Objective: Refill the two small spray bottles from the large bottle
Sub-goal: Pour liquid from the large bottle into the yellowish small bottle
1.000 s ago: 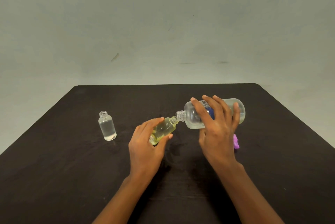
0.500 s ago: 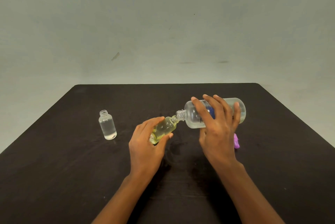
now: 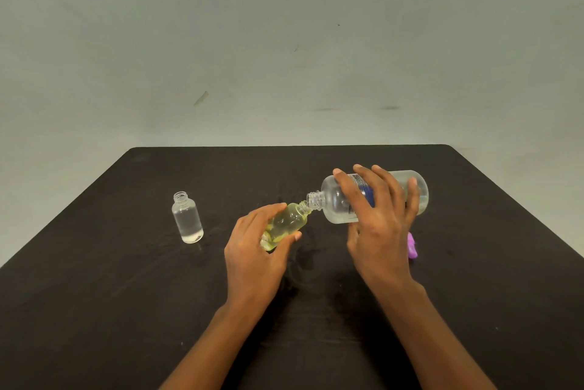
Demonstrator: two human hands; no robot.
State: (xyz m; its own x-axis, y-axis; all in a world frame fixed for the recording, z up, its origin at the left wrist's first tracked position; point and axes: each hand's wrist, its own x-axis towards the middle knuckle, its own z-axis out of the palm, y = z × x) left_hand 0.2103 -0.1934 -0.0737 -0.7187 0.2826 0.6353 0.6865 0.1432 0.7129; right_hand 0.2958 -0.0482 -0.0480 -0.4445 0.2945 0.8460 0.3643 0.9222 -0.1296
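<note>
Hardly anything has shifted since the earlier pictures: both hands and all three bottles sit where they were, and I can confirm no change in the pour.

Nearest to me, the left forearm (image 3: 202, 351) and right forearm (image 3: 442, 342) reach in from the bottom edge over the dark table (image 3: 94, 294).

Left hand (image 3: 252, 257): fingers and thumb are curled round the yellowish small bottle (image 3: 289, 220), grasping its lower body. That bottle is held near the middle of the table and tilted, with its open neck pointing up and to the right. I cannot tell whether its base rests on the table or is lifted just clear.

Right hand (image 3: 382, 231): fingers are spread over the top of the large bottle (image 3: 336, 203) and wrapped round its body, grasping it from above. The large bottle lies almost level in the air, its base to the right and its uncapped neck pointing left and slightly down. Its mouth meets the mouth of the yellowish small bottle. The liquid inside looks clear. I cannot make out a stream between the two mouths.

Just beside the right hand, on the table and partly hidden by it, lies a small purple object (image 3: 412, 246). I cannot identify it.

Further left, well apart from the left hand, the clear small bottle (image 3: 187, 219) stands upright on the table, uncapped, with clear liquid inside.

Beyond the table's far edge is a plain grey-green wall (image 3: 284, 42) with a few dark marks.
</note>
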